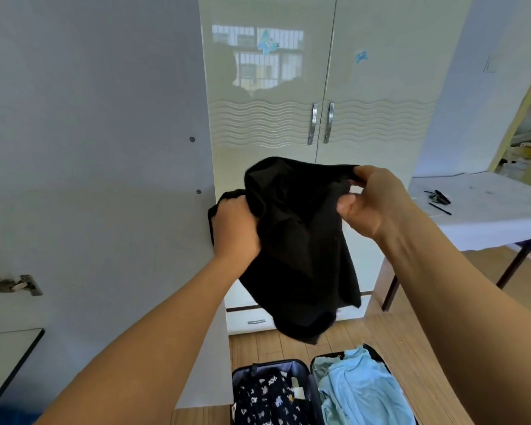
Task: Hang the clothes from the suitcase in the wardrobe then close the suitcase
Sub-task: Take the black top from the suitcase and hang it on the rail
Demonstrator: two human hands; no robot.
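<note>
A black garment (301, 256) hangs in the air in front of me, bunched at the top. My left hand (235, 231) grips its left edge in a fist. My right hand (371, 200) pinches its upper right edge between thumb and fingers. Below, an open dark suitcase (311, 381) lies on the wooden floor, with a dark patterned garment (267, 400) in its left half and a light blue garment (359, 391) in its right half. The cream wardrobe (288, 124) stands straight ahead with two closed doors and metal handles (321, 122).
A large white open wardrobe door panel (89, 179) fills the left, with a hinge (13, 285) on it. A table with a white cover (485, 210) and small dark items stands at the right. A dark-edged surface (10, 360) sits at lower left.
</note>
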